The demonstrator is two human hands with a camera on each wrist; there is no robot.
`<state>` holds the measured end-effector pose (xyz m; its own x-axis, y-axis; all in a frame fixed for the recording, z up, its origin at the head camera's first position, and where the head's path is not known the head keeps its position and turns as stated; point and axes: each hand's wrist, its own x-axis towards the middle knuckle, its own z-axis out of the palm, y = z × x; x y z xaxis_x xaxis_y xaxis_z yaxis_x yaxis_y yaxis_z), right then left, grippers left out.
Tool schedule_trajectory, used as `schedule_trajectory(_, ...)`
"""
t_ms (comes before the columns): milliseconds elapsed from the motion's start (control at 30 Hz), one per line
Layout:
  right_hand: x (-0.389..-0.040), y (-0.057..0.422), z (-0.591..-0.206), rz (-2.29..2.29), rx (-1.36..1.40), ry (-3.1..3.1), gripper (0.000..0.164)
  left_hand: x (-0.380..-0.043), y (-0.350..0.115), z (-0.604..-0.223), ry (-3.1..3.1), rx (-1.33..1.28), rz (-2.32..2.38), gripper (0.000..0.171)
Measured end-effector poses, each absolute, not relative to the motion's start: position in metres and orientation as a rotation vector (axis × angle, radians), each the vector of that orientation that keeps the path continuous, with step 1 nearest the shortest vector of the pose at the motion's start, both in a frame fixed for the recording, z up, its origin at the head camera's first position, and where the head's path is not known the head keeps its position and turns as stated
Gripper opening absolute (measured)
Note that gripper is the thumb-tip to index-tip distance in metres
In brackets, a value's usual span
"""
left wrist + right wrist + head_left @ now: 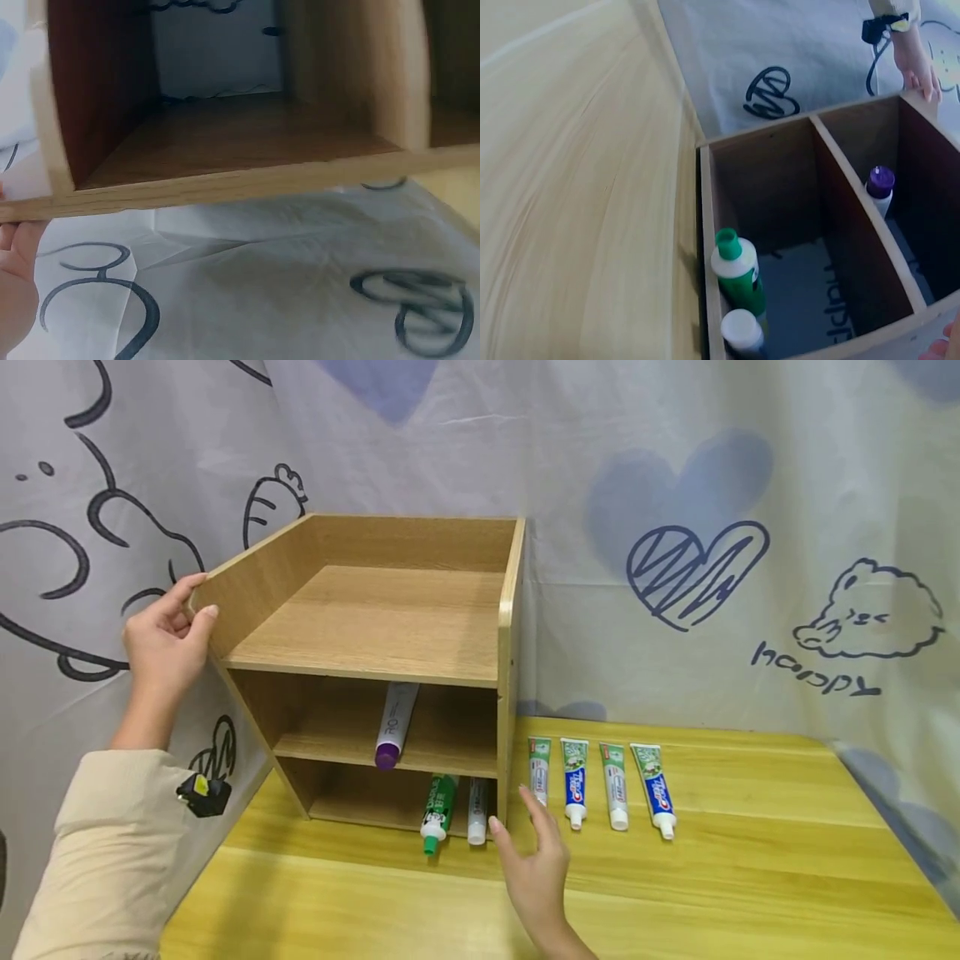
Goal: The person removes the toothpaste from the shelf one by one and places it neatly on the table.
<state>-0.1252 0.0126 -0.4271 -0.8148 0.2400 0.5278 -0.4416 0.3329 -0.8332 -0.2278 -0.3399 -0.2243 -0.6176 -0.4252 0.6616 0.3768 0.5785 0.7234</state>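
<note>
While the left hand point(167, 643) is gripping a light-brown wooden shelf unit point(375, 618), the right hand point(538, 877) is hovering near its lower corner

The two hands are appearing on opposite sides of the unit, well apart from each other. The left hand, coming out of a cream sleeve point(112, 835), is pinching the upper front corner of the left side panel between thumb and fingers. The right hand is showing its thumb and forefinger spread wide, just beside the lower right front corner — whether a fingertip is touching something, I cannot tell.

The shelf unit is standing on a yellow wood-grain table point(735, 877). On its middle level, a white tube with a purple cap point(397, 718) is lying, the cap reaching past the front edge. On the bottom level, a green-and-white tube with a green cap point(441, 806) is lying beside a silvery tube with a white cap point(477, 806), both caps pointing outward.

To the right of the unit, four tubes are lying in a row: a silvery-green tube point(538, 764), which the right hand is partly covering, a blue-and-green tube point(575, 777), then a second silvery-green tube point(615, 781) and a second blue-and-green tube point(655, 785). Behind, a pale cloth with dark drawings point(465, 460) is hanging.
</note>
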Motion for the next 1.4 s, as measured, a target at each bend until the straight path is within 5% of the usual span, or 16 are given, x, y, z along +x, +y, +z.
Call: schedule_trajectory(1400, -0.157, -0.071, -0.4, 1.527, 0.426, -1.97, 0.048, -0.224, -0.342, -0.212, -2.07, 0.105, -1.064, 0.038)
